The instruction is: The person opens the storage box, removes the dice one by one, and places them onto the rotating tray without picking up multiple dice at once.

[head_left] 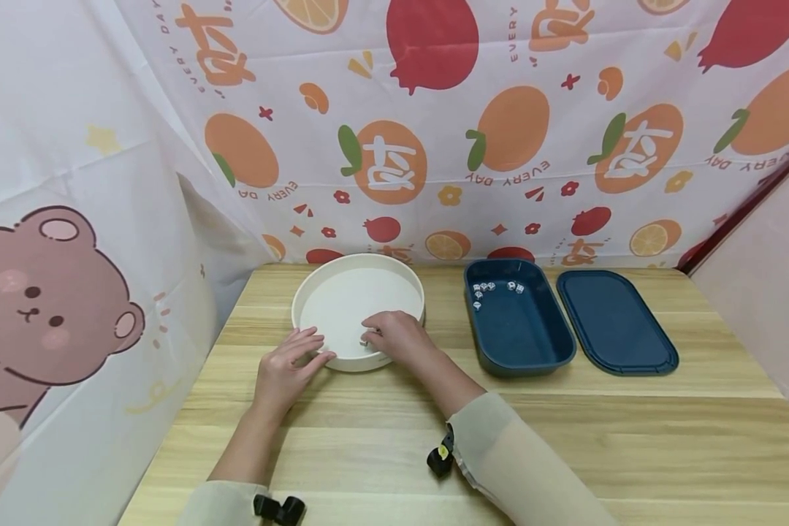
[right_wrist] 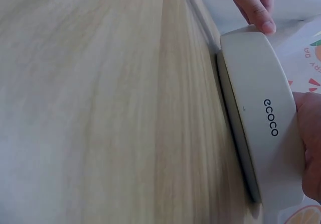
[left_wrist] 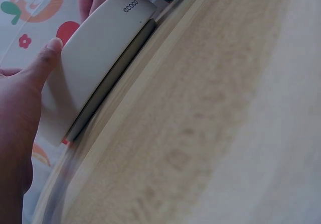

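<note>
A white round tray [head_left: 358,292] marked "ecoco" stands on the wooden table [head_left: 381,431]. My left hand [head_left: 291,365] touches its near-left outer wall with fairly straight fingers; the left wrist view shows the thumb [left_wrist: 49,53] pressed against the tray's wall [left_wrist: 95,53]. My right hand [head_left: 396,336] reaches over the near rim with its fingers curled down inside the tray, and a small white die [head_left: 365,340] seems pinched at the tips. The right wrist view has the tray's wall [right_wrist: 261,113], my right hand [right_wrist: 310,133] behind it and my left hand's fingers [right_wrist: 253,3] at the far end.
A dark blue oblong box [head_left: 519,321] stands right of the tray, with several small white dice [head_left: 483,287] at its far end. Its blue lid [head_left: 614,321] lies flat beside it. Printed fruit and bear curtains close off the back and left.
</note>
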A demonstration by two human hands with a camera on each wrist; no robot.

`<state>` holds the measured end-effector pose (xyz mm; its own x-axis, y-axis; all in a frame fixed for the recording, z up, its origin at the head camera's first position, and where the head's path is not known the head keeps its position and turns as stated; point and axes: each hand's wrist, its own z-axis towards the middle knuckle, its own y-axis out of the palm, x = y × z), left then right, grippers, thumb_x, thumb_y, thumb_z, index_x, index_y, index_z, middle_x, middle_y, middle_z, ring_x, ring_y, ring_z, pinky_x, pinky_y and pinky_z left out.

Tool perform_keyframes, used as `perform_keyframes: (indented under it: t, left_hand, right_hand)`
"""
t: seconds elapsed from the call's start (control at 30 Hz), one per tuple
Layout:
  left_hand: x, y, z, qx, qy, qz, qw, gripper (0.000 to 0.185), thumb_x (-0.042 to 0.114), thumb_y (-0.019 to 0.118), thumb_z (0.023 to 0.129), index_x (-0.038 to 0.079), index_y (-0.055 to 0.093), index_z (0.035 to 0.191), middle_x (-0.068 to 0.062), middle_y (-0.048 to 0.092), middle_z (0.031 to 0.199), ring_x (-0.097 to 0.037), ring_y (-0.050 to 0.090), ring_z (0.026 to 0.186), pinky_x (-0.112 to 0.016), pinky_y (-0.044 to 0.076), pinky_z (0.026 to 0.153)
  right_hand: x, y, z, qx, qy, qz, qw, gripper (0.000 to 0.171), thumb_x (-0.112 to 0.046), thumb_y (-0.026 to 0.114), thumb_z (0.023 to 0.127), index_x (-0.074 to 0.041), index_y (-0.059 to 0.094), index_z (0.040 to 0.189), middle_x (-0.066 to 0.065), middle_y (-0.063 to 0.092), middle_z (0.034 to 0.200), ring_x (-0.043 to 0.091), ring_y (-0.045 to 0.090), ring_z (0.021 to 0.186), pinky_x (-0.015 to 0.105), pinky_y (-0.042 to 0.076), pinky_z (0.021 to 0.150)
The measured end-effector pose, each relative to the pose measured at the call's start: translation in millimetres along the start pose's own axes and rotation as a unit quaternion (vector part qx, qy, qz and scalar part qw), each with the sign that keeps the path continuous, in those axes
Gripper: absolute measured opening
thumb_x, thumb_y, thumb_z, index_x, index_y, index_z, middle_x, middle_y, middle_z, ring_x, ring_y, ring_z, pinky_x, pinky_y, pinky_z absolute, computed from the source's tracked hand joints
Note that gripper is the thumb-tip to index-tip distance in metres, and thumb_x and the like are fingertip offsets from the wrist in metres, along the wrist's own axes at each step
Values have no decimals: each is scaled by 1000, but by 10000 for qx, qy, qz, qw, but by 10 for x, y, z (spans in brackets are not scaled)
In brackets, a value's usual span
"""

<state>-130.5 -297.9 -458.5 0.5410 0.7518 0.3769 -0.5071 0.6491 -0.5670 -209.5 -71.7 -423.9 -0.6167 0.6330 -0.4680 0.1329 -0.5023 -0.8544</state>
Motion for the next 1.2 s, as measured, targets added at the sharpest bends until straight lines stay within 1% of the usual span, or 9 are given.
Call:
perform_keyframes:
  t: [0.1, 0.23, 0.3, 0.47, 0.6, 0.73, 1.03, 1.1, 1.2]
  left_hand:
    - [9, 0, -3, -21, -23, -1, 10000, 34, 15, 91, 64, 0, 78, 91, -13, 77, 95, -32, 71, 102, -42, 49, 107]
    - [17, -1, -7, -4, -18, -11, 10000, 34, 14, 91, 63, 0, 78, 91, -13, 77, 95, -33, 71, 101, -40, 49, 108]
    - [18, -3, -6, 5, -7, -5, 10000, 33, 14, 91, 63, 0, 78, 91, -13, 76, 95, -33, 71, 101, -41, 49, 108]
    - [12, -23, -11, 46, -60, 38, 10000, 33, 14, 91, 64, 0, 78, 90, -14, 76, 95, -33, 71, 101, -40, 49, 108]
    - [2, -37, -19, 25, -103, 38, 9999, 33, 14, 91, 64, 0, 78, 91, -14, 76, 95, -33, 71, 101, -35, 47, 110]
    - [-6, -36, -14, 37, -71, 7, 10000, 34, 14, 91, 64, 0, 78, 91, -14, 76, 95, -33, 71, 101, -39, 48, 109]
    - [-34, 7, -28, 46, 31, 36, 10000, 33, 14, 91, 63, 0, 78, 90, -13, 76, 95, -33, 72, 99, -37, 49, 109]
    - [-33, 15, -31, 44, 34, 37, 10000, 34, 15, 91, 63, 0, 78, 90, -13, 76, 95, -33, 72, 100, -37, 49, 109]
    - [-23, 23, -29, 47, 42, 28, 10000, 34, 15, 91, 62, 0, 78, 90, -13, 76, 95, -33, 72, 100, -39, 49, 108]
  right_hand:
    - [26, -9, -28, 153, -166, -109, 9997, 26, -27, 71, 92, -14, 74, 114, -2, 74, 111, 9, 70, 98, 26, 59, 89]
    - [62, -71, -68, 426, -217, -157, 9987, 33, -29, 71, 92, -12, 71, 119, 0, 73, 116, 11, 68, 109, 26, 57, 99]
    - [82, -129, -84, 564, -140, -60, 9983, 36, -29, 71, 91, -11, 70, 122, 0, 72, 119, 12, 66, 116, 27, 54, 103]
    - [152, -325, -131, 732, 116, 207, 9970, 38, -30, 70, 92, -13, 68, 125, 1, 70, 124, 14, 63, 121, 29, 53, 104]
    - [283, -496, -170, 966, 254, 123, 9949, 37, -31, 69, 93, -14, 68, 125, 1, 70, 124, 15, 64, 120, 31, 54, 104]
    - [454, -683, -211, 1334, 412, 203, 9900, 33, -28, 71, 92, -13, 71, 121, 4, 72, 119, 19, 67, 114, 35, 58, 99]
    - [879, -984, -339, 1752, 1040, 317, 9785, 32, -24, 70, 92, -8, 71, 120, 11, 70, 122, 27, 65, 116, 45, 58, 98]
    - [982, -1024, -361, 1681, 1347, 320, 9760, 33, -25, 69, 94, -8, 70, 121, 12, 69, 124, 28, 65, 115, 45, 58, 96]
    - [1115, -1072, -394, 1357, 1913, 348, 9715, 33, -28, 67, 95, -10, 69, 123, 12, 68, 125, 29, 66, 112, 47, 59, 93]
